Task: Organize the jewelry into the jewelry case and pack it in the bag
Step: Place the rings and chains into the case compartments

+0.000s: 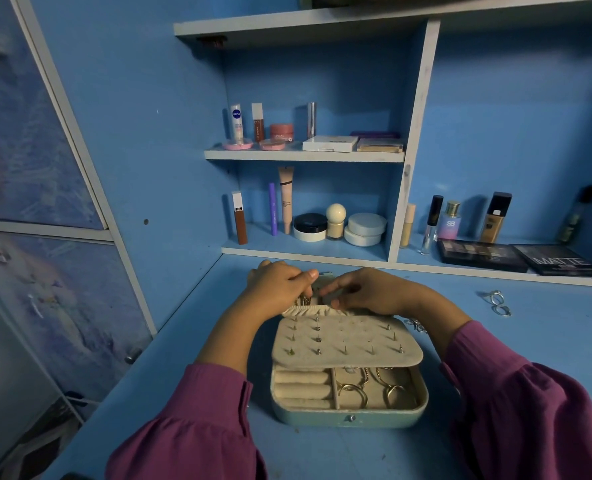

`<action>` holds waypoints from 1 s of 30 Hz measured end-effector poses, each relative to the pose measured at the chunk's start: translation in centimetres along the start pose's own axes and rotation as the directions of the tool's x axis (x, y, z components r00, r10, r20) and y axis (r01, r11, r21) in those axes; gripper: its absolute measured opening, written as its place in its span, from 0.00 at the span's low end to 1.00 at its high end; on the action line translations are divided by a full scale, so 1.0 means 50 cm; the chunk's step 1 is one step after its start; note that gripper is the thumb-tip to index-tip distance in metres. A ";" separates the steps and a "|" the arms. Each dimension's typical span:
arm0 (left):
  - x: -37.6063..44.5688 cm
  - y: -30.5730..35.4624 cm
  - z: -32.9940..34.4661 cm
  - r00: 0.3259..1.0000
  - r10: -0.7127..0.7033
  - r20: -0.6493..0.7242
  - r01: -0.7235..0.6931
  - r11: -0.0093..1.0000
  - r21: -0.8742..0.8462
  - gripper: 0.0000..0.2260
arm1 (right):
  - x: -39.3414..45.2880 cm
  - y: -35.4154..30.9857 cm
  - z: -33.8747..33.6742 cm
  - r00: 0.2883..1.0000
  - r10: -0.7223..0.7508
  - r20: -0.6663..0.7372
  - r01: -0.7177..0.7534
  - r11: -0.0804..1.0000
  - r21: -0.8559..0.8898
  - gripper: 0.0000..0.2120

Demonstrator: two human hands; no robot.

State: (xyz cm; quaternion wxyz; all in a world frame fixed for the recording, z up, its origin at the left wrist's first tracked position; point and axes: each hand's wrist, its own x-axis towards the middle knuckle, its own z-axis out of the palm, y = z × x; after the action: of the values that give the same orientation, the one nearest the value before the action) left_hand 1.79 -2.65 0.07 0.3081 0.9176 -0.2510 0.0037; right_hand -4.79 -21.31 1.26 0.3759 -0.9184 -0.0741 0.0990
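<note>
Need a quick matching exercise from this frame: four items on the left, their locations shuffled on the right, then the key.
Items:
1. gold rings
2. silver rings
3. stud earrings
4. eyeshadow palette

Locations:
A. loose on the desk, right of the jewelry case
B. pinned on the case's cream panel
C. on the low shelf at the right
D. in the case's near right compartment

Pairs: 1-D, 2-A, 3-B, 4-C

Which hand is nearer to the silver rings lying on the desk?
Right. The right hand is at the case's far pocket, with the silver rings farther to its right; the left hand lies beyond it.
</note>
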 end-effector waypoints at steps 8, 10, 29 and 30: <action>-0.003 -0.003 -0.005 1.000 -0.006 -0.016 0.004 0.995 -0.097 0.21 | 0.002 0.003 -0.001 1.000 -0.010 -0.010 0.010 1.000 -0.018 0.08; -0.003 -0.005 -0.004 0.998 -0.008 -0.059 0.002 0.994 -0.106 0.19 | 0.004 0.004 -0.002 1.000 -0.005 -0.027 0.004 1.000 -0.015 0.07; -0.010 -0.001 -0.016 0.996 -0.084 -0.007 0.084 0.995 -0.045 0.13 | 0.003 0.002 -0.002 0.999 0.023 -0.026 -0.024 1.000 -0.010 0.06; -0.010 0.000 -0.016 0.996 -0.088 0.002 0.088 0.994 -0.059 0.14 | 0.003 0.003 -0.002 0.999 0.022 -0.028 -0.022 1.000 -0.015 0.05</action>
State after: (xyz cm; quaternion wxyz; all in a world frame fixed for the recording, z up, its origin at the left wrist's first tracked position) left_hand 1.48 -1.95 0.66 0.3348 0.9183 -0.2104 -0.0169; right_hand -4.60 -21.44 1.20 0.3688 -0.9232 -0.0595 0.0898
